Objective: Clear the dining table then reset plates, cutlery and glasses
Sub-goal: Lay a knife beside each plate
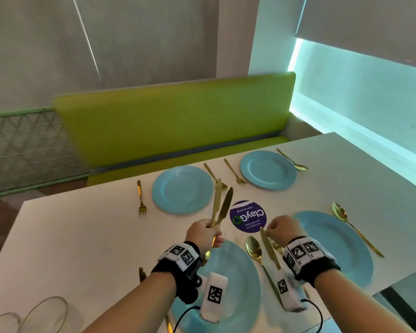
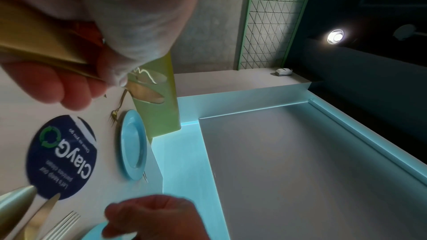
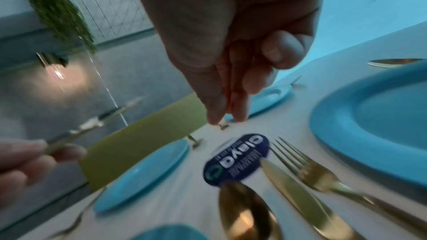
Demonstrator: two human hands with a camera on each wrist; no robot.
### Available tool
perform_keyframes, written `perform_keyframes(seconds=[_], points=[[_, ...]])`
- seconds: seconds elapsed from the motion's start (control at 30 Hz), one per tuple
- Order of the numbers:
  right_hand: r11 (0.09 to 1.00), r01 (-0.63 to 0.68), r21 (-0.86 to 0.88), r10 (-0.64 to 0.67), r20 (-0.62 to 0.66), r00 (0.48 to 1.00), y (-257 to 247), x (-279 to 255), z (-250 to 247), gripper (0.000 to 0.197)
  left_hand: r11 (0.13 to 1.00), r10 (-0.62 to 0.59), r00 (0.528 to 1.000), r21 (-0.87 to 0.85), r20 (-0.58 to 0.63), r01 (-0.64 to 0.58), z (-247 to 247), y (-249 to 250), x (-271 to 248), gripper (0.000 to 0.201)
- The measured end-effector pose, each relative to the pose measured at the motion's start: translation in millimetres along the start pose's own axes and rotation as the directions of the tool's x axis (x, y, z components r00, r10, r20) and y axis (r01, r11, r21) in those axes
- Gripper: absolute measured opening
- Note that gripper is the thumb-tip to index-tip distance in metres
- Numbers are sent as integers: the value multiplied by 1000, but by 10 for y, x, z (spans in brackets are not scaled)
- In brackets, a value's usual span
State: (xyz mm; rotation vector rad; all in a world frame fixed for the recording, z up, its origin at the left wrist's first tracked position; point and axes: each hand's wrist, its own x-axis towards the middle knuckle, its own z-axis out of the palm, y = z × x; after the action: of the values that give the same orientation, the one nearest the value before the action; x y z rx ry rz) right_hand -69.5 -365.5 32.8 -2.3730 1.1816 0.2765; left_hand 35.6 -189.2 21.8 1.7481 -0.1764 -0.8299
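My left hand (image 1: 205, 233) grips two gold knives (image 1: 222, 204) by their handles, blades pointing up and away over the table's middle. In the left wrist view the knives' gold handles (image 2: 41, 46) cross my curled fingers (image 2: 69, 83). My right hand (image 1: 277, 228) hovers with fingers loosely bent and nothing in it, just above the tip of a third gold knife (image 1: 269, 248). That knife lies between a spoon (image 1: 253, 248) and a fork (image 3: 309, 171). Blue plates sit near left (image 1: 238, 280), near right (image 1: 341, 241), far left (image 1: 182, 189) and far right (image 1: 268, 169).
A round purple sticker (image 1: 247, 217) marks the white table's centre. Gold forks (image 1: 141, 200) and spoons (image 1: 339, 211) lie beside the plates. Clear glasses (image 1: 46, 313) stand at the near left corner. A green bench (image 1: 178, 123) runs along the far side.
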Motion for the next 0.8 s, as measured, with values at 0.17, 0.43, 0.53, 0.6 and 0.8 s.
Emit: perform_keyframes(seconds=[0.17,0.43,0.53,0.6,0.8], points=[[961,276,34,-271,-101,957,-548,-122,-209,24,1000,26,998,-16,62,-25,-95,189,-7,15],[749,617,-244,-646,-58,761,-1043,-270,11,24,997,51,983,43,177,-59,-325,348,47,20],[669,654,-352,-715,-67,696,-1077,-303,72,16,993,42,979,96,202,-62,-369,352,86,24],[637,668,-386,-736,-48,675,-1072,-286,77,13,991,40,976,113,213,-65,-368,362,113,25],[684,599,-416,-601,144,786,-1080,-24,-24,21,984,11,971,168,240,-53,-289,411,320,18]])
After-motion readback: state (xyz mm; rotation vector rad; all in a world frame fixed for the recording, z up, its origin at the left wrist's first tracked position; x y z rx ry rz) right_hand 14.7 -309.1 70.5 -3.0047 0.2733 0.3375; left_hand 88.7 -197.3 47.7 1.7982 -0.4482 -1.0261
